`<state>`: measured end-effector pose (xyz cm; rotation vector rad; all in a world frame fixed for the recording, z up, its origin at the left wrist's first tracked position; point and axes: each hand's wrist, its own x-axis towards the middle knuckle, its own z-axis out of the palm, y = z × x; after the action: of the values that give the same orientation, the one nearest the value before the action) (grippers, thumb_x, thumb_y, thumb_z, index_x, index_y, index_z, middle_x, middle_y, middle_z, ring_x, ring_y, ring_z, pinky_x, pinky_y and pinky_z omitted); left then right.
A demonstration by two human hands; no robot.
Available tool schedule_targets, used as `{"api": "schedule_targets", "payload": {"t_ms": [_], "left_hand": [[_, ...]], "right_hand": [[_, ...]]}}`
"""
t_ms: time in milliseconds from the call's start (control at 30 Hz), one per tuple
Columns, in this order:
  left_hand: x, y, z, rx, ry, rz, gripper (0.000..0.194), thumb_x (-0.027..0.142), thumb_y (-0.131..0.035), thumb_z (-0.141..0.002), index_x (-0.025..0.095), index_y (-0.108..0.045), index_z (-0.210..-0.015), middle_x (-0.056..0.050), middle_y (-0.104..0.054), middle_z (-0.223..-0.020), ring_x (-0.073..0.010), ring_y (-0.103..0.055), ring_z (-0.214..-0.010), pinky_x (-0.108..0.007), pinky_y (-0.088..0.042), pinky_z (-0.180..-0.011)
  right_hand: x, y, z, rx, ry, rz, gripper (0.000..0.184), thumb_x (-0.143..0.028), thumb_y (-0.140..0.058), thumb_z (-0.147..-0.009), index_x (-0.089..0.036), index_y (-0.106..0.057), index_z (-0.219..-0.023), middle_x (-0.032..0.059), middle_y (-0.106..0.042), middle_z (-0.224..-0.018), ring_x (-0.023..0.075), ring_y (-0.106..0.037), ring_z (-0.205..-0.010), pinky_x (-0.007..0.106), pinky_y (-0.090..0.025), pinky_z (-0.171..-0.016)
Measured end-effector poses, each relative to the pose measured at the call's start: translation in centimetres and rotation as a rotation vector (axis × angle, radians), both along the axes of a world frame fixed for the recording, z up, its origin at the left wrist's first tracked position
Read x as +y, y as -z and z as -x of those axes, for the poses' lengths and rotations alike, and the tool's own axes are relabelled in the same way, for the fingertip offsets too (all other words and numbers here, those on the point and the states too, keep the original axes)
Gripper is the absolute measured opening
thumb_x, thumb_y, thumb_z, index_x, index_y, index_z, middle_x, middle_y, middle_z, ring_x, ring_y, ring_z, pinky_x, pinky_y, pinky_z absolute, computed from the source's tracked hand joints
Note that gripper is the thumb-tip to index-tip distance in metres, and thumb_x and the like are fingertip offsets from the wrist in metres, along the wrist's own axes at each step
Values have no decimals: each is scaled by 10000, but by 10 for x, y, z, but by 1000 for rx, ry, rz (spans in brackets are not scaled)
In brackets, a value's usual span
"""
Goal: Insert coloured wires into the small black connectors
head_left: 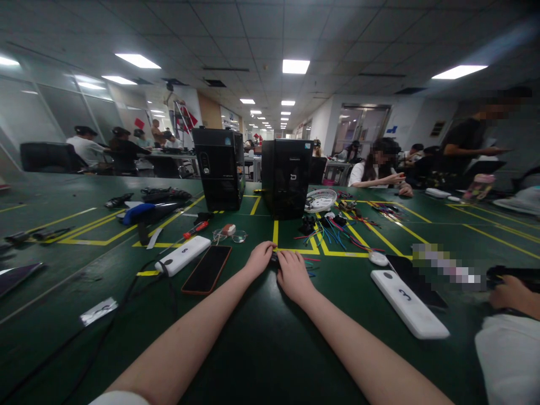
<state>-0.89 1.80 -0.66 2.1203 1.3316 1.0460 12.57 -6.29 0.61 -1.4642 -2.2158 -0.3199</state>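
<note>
Bare forearms (189, 334) rise from the bottom edge to the left hand (260, 260) and right hand (294, 274), fingers curled at a small black part (274, 257) mid-frame, grip unclear, apparently adjusting it, which calls for steadiness.

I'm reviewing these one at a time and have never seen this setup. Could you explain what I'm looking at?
There's no machine here: a person works with two bare hands. The only picture comes from a camera on their head, looking forward and down, so their forearms reach in from the bottom.

The left hand and right hand meet at a small dark piece, mostly hidden by fingers; I can't tell how each holds it.

On the green table stand two black computer towers. Around lie a phone, glasses, coloured wires and a white basket. The hand at far right belongs to someone else.
</note>
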Motion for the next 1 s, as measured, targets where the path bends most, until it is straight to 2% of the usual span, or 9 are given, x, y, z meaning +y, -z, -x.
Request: {"api": "schedule_targets", "payload": {"t_ms": [233, 433, 667, 767, 867, 1000], "left_hand": [[-2, -2, 0, -14, 0, 11, 254, 147, -377, -836, 172, -611, -929, -47, -633, -983, -169, -566, -955, -300, -427, -892], [-4, -5, 0, -55, -4, 7, 210, 152, -418, -820, 166, -618, -880, -50, -639, -940, -170, -578, -926, -291, -441, -865], [-4, -6, 1, -99, -8, 15, 170, 160, -453, -810, 148, -612, -867, -54, -641, -912, -170, -584, -889, -290, -448, -838], [-7, -10, 0, -129, -1, 64, 190, 188, -439, -830, 141, -603, -913, -61, -643, -919, -169, -596, -876, -286, -460, -821], [-10, -14, 0, -151, 43, 124, 216, 203, -428, -843, 141, -588, -973, -67, -639, -970, -165, -597, -911, -282, -456, -848], [-9, -16, 3, -181, 192, 216, 294, 155, -478, -807, 144, -547, -1093, -76, -606, -1103, -156, -560, -1028, -278, -405, -941]], "right_hand": [[1, 2, -2, 15, -12, -21, 391, -185, -496, -752, -161, -494, -1143, 109, -517, -1150, 230, -407, -1093, 396, -234, -986], [10, 3, 0, 38, 3, -45, 276, -274, -530, -784, -170, -523, -1040, 96, -536, -1062, 221, -445, -1005, 374, -315, -898], [24, 1, 10, -13, -39, -94, 215, -199, -487, -813, -177, -550, -1018, 89, -547, -1055, 205, -438, -1019, 373, -294, -915], [24, 1, 7, -12, -38, -74, 221, -185, -428, -846, -188, -558, -1026, 84, -556, -1054, 191, -454, -992, 352, -323, -875], [24, 1, 1, -3, -6, -35, 226, -184, -418, -851, -186, -563, -1024, 81, -558, -1046, 190, -472, -941, 320, -366, -795], [25, 0, -5, 35, 29, -15, 207, -178, -431, -844, -183, -576, -992, 79, -553, -1044, 193, -472, -947, 311, -371, -783]]}}
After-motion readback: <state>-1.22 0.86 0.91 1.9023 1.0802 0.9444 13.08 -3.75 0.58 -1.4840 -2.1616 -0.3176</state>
